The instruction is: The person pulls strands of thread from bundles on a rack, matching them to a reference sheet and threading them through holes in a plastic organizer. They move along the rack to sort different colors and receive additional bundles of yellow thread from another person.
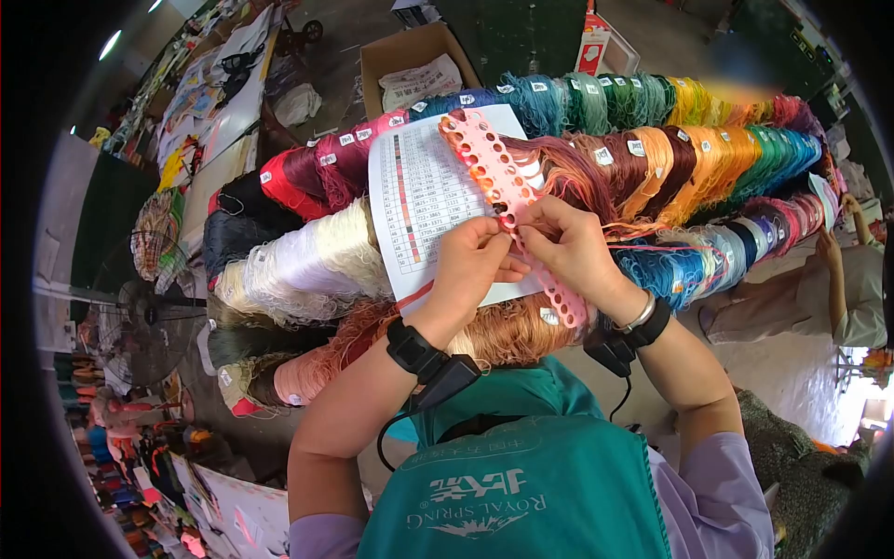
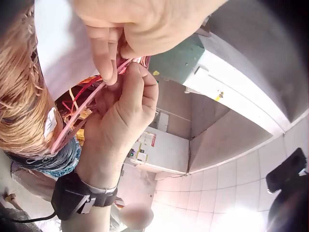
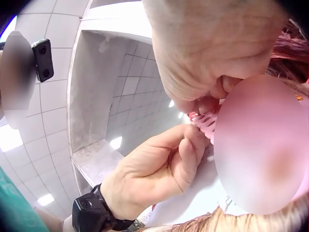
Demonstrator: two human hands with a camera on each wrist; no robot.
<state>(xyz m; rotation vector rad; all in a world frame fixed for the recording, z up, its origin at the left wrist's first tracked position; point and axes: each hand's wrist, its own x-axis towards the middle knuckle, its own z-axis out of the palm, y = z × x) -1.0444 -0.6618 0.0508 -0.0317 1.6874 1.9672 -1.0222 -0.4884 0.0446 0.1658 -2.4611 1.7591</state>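
Note:
A long pink card (image 1: pixel 489 160) with two rows of punched holes lies slanted over a printed chart sheet (image 1: pixel 414 210). Orange and red threads run through holes in its upper part. My left hand (image 1: pixel 468 267) pinches the card's left edge about midway, fingertips right at a threaded hole. Whether it also grips a thread, I cannot tell. From the other side my right hand (image 1: pixel 579 250) holds the card, thumb close to the left fingertips. In the left wrist view the card (image 2: pixel 79 110) shows edge-on, with red threads (image 2: pixel 89 88) beside it. A blurred patch covers part of the right wrist view.
Beneath the sheet, rows of labelled thread skeins in many colours, such as white skeins (image 1: pixel 312 252) and orange skeins (image 1: pixel 722 158), spread left and right. Behind them stands a cardboard box (image 1: pixel 405 61). Another person (image 1: pixel 792 289) is at the right, beside the skeins.

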